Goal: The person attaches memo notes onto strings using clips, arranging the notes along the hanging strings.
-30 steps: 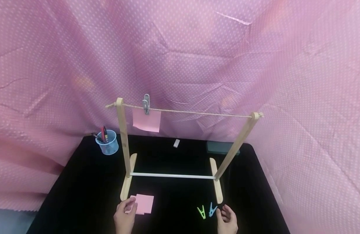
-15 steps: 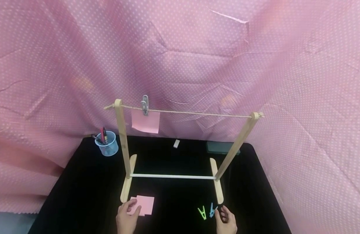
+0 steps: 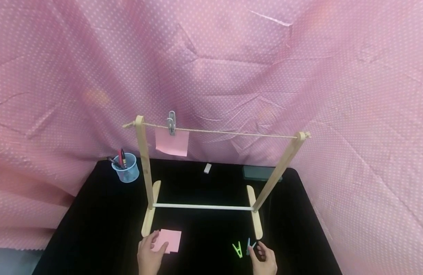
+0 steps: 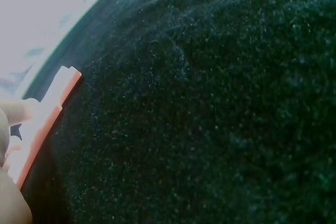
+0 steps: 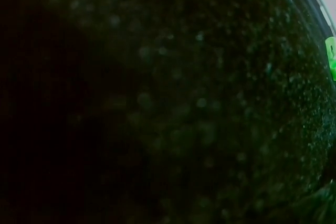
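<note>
A pile of pink sticky notes (image 3: pixel 171 239) lies on the black table, its pads offset from one another. My left hand (image 3: pixel 149 254) rests at the pile's left side, index finger and thumb apart over the pink paper. In the left wrist view, fingers touch the sticky notes (image 4: pixel 50 111) at the left edge. A small blue clothespin (image 3: pixel 248 244) lies by my right hand (image 3: pixel 264 259); the thumb tip overlaps it, and a gap shows between thumb and index finger. Left of it is a green clothespin (image 3: pixel 237 249), partly seen in the right wrist view.
Behind the hands stands a wooden frame (image 3: pixel 146 168) with a rope (image 3: pixel 232 133) strung across. A grey clothespin (image 3: pixel 171 124) holds a pink note (image 3: pixel 173 144) on the rope. Farther back are a blue pen cup (image 3: pixel 129 173), a white eraser-like block (image 3: pixel 207 168) and a dark flat box (image 3: pixel 256 173).
My right hand has shifted slightly left, its thumb now over the blue clothespin. My left hand has moved a little right, with its thumb farther over the notes.
</note>
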The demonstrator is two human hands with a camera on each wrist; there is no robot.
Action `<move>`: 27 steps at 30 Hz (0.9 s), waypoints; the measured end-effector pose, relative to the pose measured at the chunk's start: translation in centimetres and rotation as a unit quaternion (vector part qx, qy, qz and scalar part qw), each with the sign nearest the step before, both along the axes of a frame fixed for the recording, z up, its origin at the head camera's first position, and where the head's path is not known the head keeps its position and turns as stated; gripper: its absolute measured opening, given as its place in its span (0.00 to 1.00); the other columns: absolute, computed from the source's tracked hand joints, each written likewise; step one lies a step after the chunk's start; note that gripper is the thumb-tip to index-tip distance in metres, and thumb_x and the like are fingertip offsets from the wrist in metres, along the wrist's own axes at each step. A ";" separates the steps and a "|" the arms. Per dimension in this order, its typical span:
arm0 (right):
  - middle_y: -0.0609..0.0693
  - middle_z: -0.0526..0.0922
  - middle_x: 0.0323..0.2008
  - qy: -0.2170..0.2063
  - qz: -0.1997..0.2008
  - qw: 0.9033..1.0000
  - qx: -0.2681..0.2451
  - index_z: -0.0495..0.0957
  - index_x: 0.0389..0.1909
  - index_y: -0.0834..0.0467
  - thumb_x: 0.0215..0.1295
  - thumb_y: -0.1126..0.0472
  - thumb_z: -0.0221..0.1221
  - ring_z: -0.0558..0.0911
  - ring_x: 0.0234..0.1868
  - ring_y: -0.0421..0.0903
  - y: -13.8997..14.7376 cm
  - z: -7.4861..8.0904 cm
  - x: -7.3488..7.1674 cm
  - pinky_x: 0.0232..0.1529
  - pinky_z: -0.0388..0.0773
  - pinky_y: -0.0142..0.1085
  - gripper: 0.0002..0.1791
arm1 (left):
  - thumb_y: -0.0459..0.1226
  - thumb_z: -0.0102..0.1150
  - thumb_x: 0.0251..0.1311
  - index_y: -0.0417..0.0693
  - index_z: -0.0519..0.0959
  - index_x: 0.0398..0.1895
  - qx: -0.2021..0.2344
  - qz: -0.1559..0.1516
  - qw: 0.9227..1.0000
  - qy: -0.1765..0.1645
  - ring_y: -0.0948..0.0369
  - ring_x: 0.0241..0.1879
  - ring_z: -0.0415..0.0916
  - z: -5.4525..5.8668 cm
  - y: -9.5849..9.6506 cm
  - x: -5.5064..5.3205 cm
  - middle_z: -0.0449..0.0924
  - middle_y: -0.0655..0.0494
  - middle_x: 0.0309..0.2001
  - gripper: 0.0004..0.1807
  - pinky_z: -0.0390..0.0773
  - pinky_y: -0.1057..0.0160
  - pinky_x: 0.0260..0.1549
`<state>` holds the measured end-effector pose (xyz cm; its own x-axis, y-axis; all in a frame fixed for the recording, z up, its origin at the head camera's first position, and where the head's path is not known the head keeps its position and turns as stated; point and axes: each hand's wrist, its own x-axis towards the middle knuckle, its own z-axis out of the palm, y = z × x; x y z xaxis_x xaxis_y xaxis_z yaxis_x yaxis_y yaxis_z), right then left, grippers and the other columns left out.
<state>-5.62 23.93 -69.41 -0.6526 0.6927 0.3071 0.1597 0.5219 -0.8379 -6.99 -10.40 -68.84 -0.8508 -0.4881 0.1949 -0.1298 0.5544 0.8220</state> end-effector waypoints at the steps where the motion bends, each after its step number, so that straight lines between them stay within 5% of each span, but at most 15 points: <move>1: 0.50 0.85 0.31 -0.001 0.003 1.000 0.006 0.88 0.37 0.59 0.38 0.64 0.81 0.72 0.29 0.25 0.1 0.1 -0.1 0.31 0.67 0.16 0.20 | 0.31 0.82 0.38 0.42 0.83 0.50 -0.001 -0.001 1.000 0.002 0.58 0.41 0.71 0.0 0.1 0.0 0.83 0.49 0.42 0.29 0.73 0.72 0.38; 14: 0.46 0.87 0.30 -0.096 0.023 0.994 0.042 0.89 0.37 0.55 0.38 0.55 0.81 0.70 0.29 0.30 0.8 1.6 -0.6 0.34 0.67 0.30 0.21 | 0.28 0.83 0.32 0.39 0.82 0.51 -0.035 0.003 0.999 0.006 0.49 0.46 0.69 0.7 1.8 -0.1 0.82 0.42 0.45 0.35 0.67 0.54 0.42; 27: 0.49 0.88 0.33 -0.156 0.025 0.987 0.020 0.89 0.40 0.56 0.40 0.53 0.80 0.74 0.31 0.38 1.5 2.6 -1.0 0.36 0.67 0.36 0.23 | 0.23 0.75 0.43 0.37 0.83 0.41 -0.021 0.040 0.999 0.017 0.54 0.38 0.69 1.1 2.8 0.4 0.82 0.47 0.35 0.19 0.66 0.64 0.37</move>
<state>-6.65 25.42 -66.77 -0.7533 0.6481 0.1115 0.3798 0.5671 -0.7309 -6.61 -7.61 -67.70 -0.8017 -0.5458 0.2436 -0.1486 0.5768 0.8032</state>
